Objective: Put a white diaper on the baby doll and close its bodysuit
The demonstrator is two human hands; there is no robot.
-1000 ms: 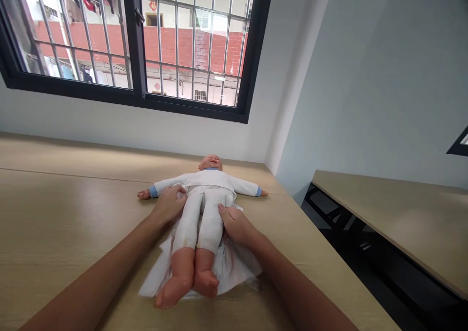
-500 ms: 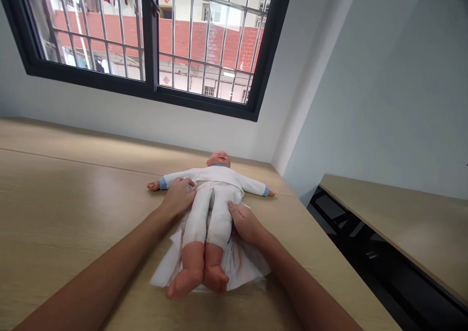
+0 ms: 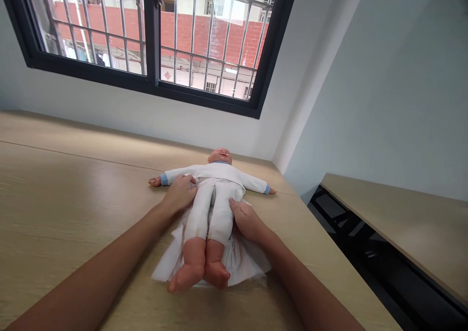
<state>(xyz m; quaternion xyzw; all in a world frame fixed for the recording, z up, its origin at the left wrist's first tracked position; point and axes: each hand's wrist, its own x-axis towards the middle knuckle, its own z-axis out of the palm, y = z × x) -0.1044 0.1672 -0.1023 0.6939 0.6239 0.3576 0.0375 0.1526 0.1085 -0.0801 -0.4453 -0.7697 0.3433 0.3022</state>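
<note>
A baby doll point(image 3: 219, 175) in a white top with blue cuffs lies on its back, arms spread, its head far from me and its bare feet toward me. White cloth covers its upper legs. Under the legs spreads a thin white sheet point(image 3: 166, 262), crumpled at the sides. Beside the doll's left-hand hip in the picture, my left hand point(image 3: 182, 192) has its fingers curled on the white material. My right hand point(image 3: 245, 219) is closed at the other thigh, thumb on top, its other fingers hidden beneath the sheet or leg.
The doll rests on a light wooden table point(image 3: 91, 204). Behind it are a wall and a barred window with a dark frame point(image 3: 153, 38). To the right stands another wooden surface point(image 3: 402, 209) with a black glossy side, beyond a gap.
The whole view has shifted slightly, with the doll a little higher in the picture. Both hands stay at the same places on the doll's sides.
</note>
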